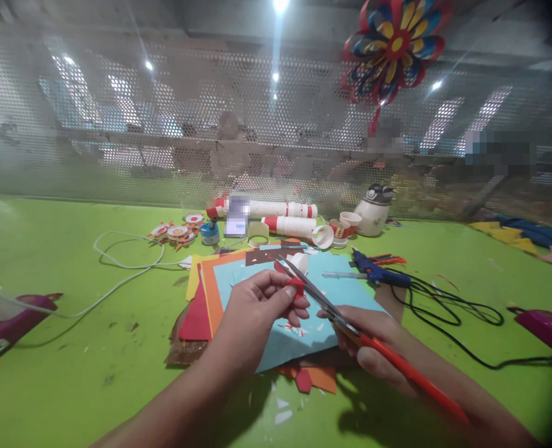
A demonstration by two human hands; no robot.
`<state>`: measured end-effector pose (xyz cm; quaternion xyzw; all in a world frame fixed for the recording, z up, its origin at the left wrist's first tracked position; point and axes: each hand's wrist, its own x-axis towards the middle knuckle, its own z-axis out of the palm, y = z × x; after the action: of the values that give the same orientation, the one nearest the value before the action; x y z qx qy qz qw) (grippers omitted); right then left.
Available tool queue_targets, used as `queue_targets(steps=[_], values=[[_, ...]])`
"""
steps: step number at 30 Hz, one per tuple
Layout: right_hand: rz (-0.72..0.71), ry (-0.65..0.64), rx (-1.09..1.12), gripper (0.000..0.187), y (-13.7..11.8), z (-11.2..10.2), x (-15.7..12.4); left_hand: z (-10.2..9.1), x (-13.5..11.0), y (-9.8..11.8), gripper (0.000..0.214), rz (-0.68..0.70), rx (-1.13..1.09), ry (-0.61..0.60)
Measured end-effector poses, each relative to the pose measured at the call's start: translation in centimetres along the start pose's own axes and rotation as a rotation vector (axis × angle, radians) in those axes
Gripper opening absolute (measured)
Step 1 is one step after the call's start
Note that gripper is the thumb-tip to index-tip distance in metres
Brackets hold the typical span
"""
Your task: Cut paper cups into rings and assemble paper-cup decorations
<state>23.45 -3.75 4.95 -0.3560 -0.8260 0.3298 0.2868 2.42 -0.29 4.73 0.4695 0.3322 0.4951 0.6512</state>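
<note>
Between the thumb and fingers of my left hand (pixel 266 302) is a small red piece of paper (pixel 296 285). My right hand (pixel 373 336) grips a pair of scissors (pixel 332 309) with long red handles, its blades pointing up and left beside the red piece. The blades look slightly apart; whether they touch the paper I cannot tell. Beneath both hands lies a stack of coloured paper, with a light blue sheet (pixel 350 292) on top and orange, red and yellow sheets showing at the left. Small paper scraps lie on the blue sheet.
Behind the stack stand stacked paper cups (pixel 289 226), a phone (pixel 236 225), a blue glue bottle (pixel 210 233) and a white jug (pixel 371 214). A blue glue gun (pixel 378 272) with a black cord lies right. Purple power strips (pixel 549 330) sit at both sides. A perforated screen rises behind.
</note>
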Motion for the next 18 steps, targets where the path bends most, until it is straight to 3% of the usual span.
queue_targets(steps=[18], values=[[0.058, -0.014, 0.009, 0.044, -1.1, -0.1, 0.3, 0.1, 0.0, 0.1, 0.016, 0.002, 0.019, 0.018]])
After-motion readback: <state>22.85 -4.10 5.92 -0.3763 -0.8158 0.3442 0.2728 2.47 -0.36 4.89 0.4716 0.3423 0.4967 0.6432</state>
